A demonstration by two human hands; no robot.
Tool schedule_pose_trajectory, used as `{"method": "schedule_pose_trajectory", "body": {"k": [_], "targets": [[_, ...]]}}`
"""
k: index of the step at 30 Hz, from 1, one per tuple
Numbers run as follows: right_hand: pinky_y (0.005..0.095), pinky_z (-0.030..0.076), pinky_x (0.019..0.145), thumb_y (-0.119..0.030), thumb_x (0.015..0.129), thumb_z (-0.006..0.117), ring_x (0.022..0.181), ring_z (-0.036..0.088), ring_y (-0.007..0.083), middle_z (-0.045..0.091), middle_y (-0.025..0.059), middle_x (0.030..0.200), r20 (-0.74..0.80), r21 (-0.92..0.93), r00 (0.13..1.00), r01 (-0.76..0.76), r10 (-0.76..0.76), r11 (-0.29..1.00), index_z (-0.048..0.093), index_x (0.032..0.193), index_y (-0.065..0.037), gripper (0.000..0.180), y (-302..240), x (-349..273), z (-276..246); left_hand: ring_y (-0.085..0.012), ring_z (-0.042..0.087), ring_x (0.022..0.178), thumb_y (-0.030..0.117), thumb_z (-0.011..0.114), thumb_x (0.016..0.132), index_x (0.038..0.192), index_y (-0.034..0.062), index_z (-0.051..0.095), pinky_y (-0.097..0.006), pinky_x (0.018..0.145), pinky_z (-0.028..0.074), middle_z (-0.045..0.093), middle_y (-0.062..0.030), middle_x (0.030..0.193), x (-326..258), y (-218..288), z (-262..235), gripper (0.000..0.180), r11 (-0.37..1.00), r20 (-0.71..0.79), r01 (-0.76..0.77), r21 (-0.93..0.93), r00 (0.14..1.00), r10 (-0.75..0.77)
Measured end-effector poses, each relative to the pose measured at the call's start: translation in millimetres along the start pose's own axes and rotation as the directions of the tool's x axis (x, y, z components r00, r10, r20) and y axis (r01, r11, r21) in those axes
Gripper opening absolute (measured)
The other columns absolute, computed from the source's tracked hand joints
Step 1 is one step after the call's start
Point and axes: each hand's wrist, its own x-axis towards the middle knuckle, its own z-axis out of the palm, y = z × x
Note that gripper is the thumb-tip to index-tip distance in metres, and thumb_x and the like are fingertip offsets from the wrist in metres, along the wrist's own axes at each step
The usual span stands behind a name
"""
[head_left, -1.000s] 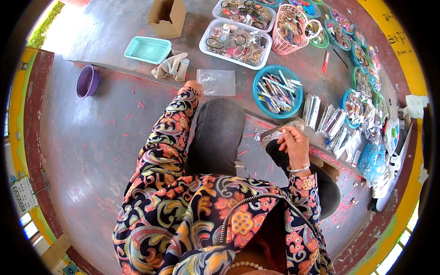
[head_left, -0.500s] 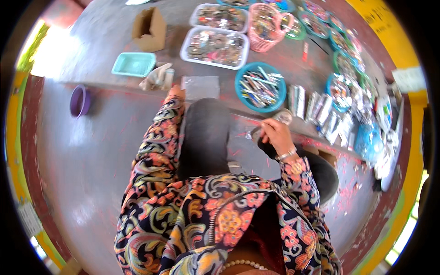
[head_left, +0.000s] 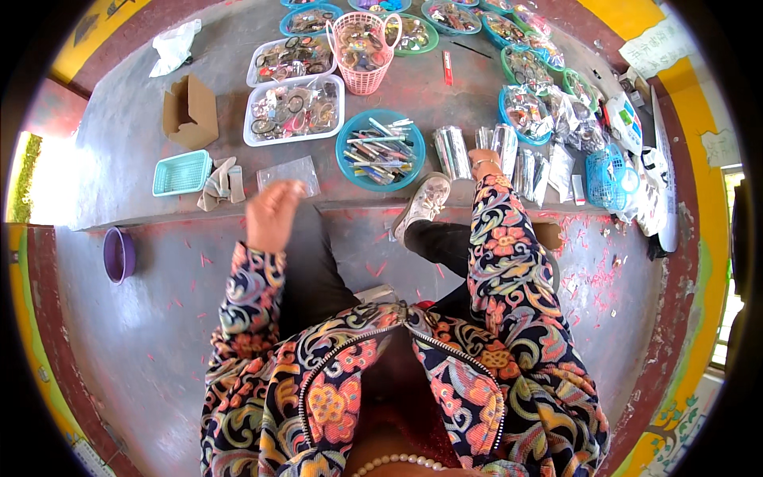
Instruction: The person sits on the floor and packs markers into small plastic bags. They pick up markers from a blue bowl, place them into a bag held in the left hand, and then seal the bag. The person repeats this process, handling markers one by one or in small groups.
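My left hand [head_left: 272, 216] is raised over my left knee, just in front of a flat clear plastic bag [head_left: 288, 169] on the platform. Its fingers are curled and pressed together; whether anything is between them is too small to tell. My right hand [head_left: 484, 163] reaches down among silver-wrapped packets, between one bundle [head_left: 451, 153] and another [head_left: 504, 145]. Its fingertips are hidden, so its grip does not show. Left of those packets is a round blue basket [head_left: 342, 157] holding many pens [head_left: 383, 149].
White trays [head_left: 253, 135] and a pink handled basket [head_left: 367, 83] hold small goods. Leftward are a teal basket [head_left: 181, 173], work gloves [head_left: 216, 191], a cardboard box [head_left: 199, 119] and a purple bucket [head_left: 119, 256]. More baskets and bags [head_left: 624, 119] line the right.
My left hand has lifted from beside the plastic bag. My right hand has moved from near my right knee forward to the silver packets. The view has shifted, and more of the platform shows.
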Motion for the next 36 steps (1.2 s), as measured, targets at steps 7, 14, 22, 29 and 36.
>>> {"method": "schedule_pose_trajectory", "body": {"k": [7,14,22,29,36], "targets": [[0.0365,0.043,0.09,-0.047,0.07,0.057,0.105,0.055,0.0303,0.059,0.0172,0.109,0.191,0.018,0.969,-0.161,0.155,0.987,0.063,0.103,-0.004,0.054,-18.1,-3.2,16.1,-0.0153,0.059,0.069,0.012,0.056,0.085,0.082,-0.0013,0.063,-0.026,0.064,0.045,0.063,-0.011,0.076,-16.9,2.4,28.2,0.016,0.968,0.18,-0.116,0.224,0.981,0.076],[0.0364,0.044,0.089,-0.044,0.065,0.066,0.106,0.054,0.0313,0.058,0.0197,0.111,0.209,0.033,0.975,-0.083,0.074,0.996,0.06,0.105,0.0,0.06,47.8,34.4,70.0,-0.0272,0.053,0.059,0.011,0.058,0.082,0.073,-0.003,0.057,-0.033,0.056,0.042,0.055,-0.0133,0.064,-4.7,13.4,39.7,0.017,0.96,0.231,-0.196,0.199,0.962,0.149],[0.0371,0.045,0.089,-0.042,0.057,0.075,0.105,0.056,0.0298,0.059,0.0175,0.111,0.327,0.233,0.922,-0.293,0.21,0.927,0.061,0.105,-0.001,0.065,-50.0,-31.3,7.8,-0.0303,0.053,0.06,0.012,0.058,0.082,0.071,-0.0024,0.056,-0.035,0.059,0.043,0.054,-0.0145,0.064,-20.5,19.7,19.7,0.018,0.941,0.164,-0.112,0.319,0.985,0.062],[0.0379,0.048,0.076,-0.035,0.056,0.076,0.091,0.061,0.0334,0.062,0.0215,0.096,-0.069,0.368,0.995,-0.036,0.066,0.929,0.06,0.101,0.003,0.061,-29.5,-19.4,39.4,-0.0328,0.054,0.064,0.016,0.058,0.082,0.072,-0.0002,0.058,-0.038,0.058,0.043,0.056,-0.0154,0.067,-18.3,9.9,19.7,0.019,0.942,0.172,-0.142,0.304,0.981,0.092],[0.0364,0.047,0.068,-0.033,0.059,0.074,0.078,0.061,0.0255,0.064,0.0177,0.089,0.274,0.592,0.962,-0.173,0.005,0.787,0.06,0.1,0.006,0.058,-14.1,-7.4,50.0,-0.0329,0.054,0.066,0.018,0.054,0.084,0.075,-0.0002,0.057,-0.04,0.06,0.042,0.054,-0.0151,0.067,-18.7,2.7,9.8,0.021,0.922,0.203,-0.187,0.34,0.971,0.122]]}}
